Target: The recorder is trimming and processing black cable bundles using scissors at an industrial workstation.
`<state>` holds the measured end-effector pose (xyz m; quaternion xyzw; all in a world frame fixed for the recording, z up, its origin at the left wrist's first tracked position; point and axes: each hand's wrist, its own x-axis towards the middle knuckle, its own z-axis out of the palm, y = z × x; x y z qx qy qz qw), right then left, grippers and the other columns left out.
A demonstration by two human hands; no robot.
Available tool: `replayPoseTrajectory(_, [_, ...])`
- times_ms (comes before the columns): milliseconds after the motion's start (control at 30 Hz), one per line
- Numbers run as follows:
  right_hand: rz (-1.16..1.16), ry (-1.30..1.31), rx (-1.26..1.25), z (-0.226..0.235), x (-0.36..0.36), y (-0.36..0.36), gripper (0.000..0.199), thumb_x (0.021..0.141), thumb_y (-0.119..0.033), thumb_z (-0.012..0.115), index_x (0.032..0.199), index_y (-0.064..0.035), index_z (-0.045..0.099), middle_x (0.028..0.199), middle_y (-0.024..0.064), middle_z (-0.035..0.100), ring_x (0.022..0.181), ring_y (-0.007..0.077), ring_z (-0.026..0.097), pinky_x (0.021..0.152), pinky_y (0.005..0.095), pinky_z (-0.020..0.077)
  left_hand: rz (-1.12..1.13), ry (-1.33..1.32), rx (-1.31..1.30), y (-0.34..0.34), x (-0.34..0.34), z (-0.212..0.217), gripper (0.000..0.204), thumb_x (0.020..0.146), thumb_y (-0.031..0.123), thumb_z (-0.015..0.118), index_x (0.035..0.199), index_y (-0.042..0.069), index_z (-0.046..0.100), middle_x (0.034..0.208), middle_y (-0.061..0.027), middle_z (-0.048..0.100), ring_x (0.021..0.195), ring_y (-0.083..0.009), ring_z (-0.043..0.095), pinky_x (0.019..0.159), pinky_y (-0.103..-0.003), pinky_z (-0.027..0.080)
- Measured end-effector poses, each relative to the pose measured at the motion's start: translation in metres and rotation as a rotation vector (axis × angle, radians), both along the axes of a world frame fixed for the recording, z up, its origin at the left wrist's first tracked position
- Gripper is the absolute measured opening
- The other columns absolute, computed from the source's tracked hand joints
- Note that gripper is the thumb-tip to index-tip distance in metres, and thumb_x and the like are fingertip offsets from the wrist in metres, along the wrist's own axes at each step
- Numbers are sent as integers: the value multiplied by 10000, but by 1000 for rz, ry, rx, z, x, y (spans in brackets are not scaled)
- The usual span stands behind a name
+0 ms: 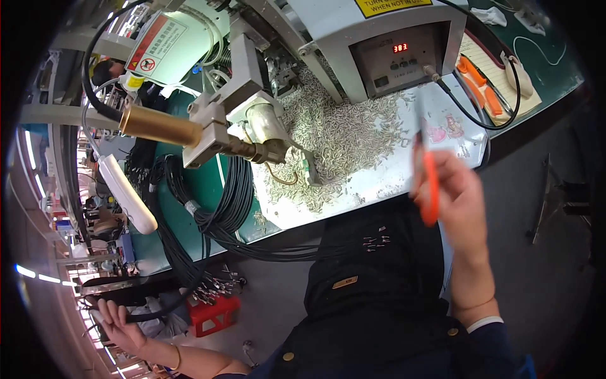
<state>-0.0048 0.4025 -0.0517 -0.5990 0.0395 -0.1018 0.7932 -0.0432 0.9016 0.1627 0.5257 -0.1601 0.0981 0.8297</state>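
My left hand is at the lower left, its fingers closed around a black cable that stretches up toward the table. In my right hand, raised above the tray's right edge, are scissors with an orange handle. Motion blurs their blades, which point away from me. Black cables lie coiled on the green table, and some run across my dark apron with their stripped ends in my lap. Other cable ends with metal tips hang off the table's front.
A bench machine with a brass cylinder stands over a white tray strewn with small metal pieces. Behind it is a grey control box. Orange-handled tools lie far right. A white elongated device hangs left; a red stool stands below.
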Motion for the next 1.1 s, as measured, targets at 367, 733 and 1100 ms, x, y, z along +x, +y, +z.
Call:
replayPoseTrajectory(367, [421,200,133,-1,14,113,167,896,-137,544,934,26,544,754,59,589,643,94,578,569,215,463,-76,169,-185,-20,28,-52,156,948,46,299,1057,-23,388,748,-40,328,550,-100,273,480,-227,255])
replayPoseTrajectory(733, [510,275,540,17,14,113,308,903,-266,542,844,36,543,647,76,583,564,104,567,502,221,436,-42,170,-196,-11,37,-77,227,964,120,314,1131,-23,371,731,-28,316,514,-85,251,439,-229,226])
replayPoseTrajectory(1100, [-60,214,341,20,-26,77,178,906,-164,499,938,9,528,714,97,599,619,143,611,563,248,501,-194,331,-38,-83,35,-121,155,912,82,404,1057,30,416,667,-15,357,489,-83,298,421,-211,249])
